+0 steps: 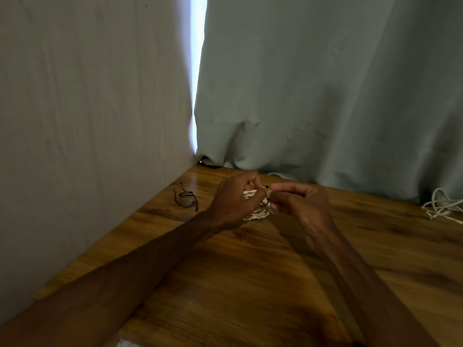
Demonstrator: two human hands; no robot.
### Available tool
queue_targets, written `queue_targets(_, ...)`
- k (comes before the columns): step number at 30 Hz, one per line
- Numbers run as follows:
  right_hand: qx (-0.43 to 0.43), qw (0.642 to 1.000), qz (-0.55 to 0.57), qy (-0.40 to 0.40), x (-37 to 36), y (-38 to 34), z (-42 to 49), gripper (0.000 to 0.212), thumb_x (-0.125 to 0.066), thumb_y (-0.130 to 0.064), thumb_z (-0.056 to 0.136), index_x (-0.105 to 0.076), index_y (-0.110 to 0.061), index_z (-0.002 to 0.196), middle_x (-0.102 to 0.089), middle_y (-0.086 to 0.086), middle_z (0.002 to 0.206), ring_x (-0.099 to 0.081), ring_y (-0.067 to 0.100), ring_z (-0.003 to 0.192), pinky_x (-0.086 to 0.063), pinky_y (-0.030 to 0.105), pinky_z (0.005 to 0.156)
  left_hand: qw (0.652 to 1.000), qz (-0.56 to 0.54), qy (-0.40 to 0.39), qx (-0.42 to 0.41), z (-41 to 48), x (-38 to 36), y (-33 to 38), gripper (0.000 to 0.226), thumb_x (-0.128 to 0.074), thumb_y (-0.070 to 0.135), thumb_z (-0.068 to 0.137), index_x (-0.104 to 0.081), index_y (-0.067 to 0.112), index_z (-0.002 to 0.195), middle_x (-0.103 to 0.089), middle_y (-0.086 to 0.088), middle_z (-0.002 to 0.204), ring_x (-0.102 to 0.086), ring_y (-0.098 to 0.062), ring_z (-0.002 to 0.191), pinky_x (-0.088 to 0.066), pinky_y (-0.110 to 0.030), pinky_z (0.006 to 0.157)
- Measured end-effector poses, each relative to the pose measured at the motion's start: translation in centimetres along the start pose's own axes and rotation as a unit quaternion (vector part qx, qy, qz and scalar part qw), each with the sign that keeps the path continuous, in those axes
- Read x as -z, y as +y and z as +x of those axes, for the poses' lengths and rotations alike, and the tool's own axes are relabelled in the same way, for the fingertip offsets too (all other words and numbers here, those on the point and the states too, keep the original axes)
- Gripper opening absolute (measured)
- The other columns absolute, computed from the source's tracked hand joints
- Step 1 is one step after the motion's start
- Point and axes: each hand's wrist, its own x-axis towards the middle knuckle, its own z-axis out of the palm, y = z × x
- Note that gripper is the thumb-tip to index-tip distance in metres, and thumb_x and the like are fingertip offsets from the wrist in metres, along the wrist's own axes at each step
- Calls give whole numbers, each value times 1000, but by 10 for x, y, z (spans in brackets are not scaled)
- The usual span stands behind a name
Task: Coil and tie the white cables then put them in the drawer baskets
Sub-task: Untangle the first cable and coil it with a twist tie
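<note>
Eyeing white cable coil (255, 214) mid-tabletop (250, 284): bunched into tight twisted loops, ropey look, mostly hidden behind fingers. Held in left hand (235, 200), grip curled snug round bundle. Pinching thin black tie (268, 187) with right hand (300, 200), grip closed on tie end right at coil. Resting on wood or just above? Can't tell. Also spotted: spare black ties (186, 197) off to left, loose white cable (442, 206) tangled far right by curtain (325, 96).

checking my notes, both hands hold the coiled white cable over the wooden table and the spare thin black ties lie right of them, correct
Wrong side: head view shows the spare thin black ties left of the left hand; it and the right hand hold the coiled white cable.
</note>
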Motion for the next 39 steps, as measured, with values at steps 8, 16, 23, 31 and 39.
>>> queue_targets(8,-5,1000,-1,-9,-1,0,0,18,-80,4,80,-77,1,97,-79,15,86,-75,26,76,-64,33,75,998,50,-9,-36,5,6,-2,13,-69,26,85,-60,27,77,-65,10,62,-61,-8,57,-46,-30,53)
queue_targets(16,2,998,-23,-53,2,5,1,18,-76,5,85,-77,-1,102,-79,15,90,-77,22,77,-63,25,68,994,76,-27,-68,6,10,-2,5,-69,24,81,-65,24,77,-63,12,66,-58,-4,61,-44,-29,56)
queue_targets(23,3,999,-11,-49,0,5,0,17,-76,7,83,-75,3,100,-79,17,88,-75,21,73,-63,24,66,995,69,-28,-64,6,13,0,18,-71,19,84,-59,31,77,-54,13,53,-50,-4,50,-36,-26,51)
queue_targets(31,26,997,-53,-43,-2,5,1,15,-76,6,83,-77,1,97,-78,17,83,-75,22,69,-64,27,66,994,78,-23,-70,6,17,2,16,-71,17,87,-63,29,79,-51,20,53,-50,0,52,-31,-21,54)
queue_targets(39,35,997,-57,-35,-1,3,-3,12,-77,4,83,-78,-1,94,-79,13,82,-76,24,71,-65,31,70,994,98,-22,-52,4,15,5,8,-70,22,85,-65,23,90,-52,10,52,-51,-9,48,-31,-21,48)
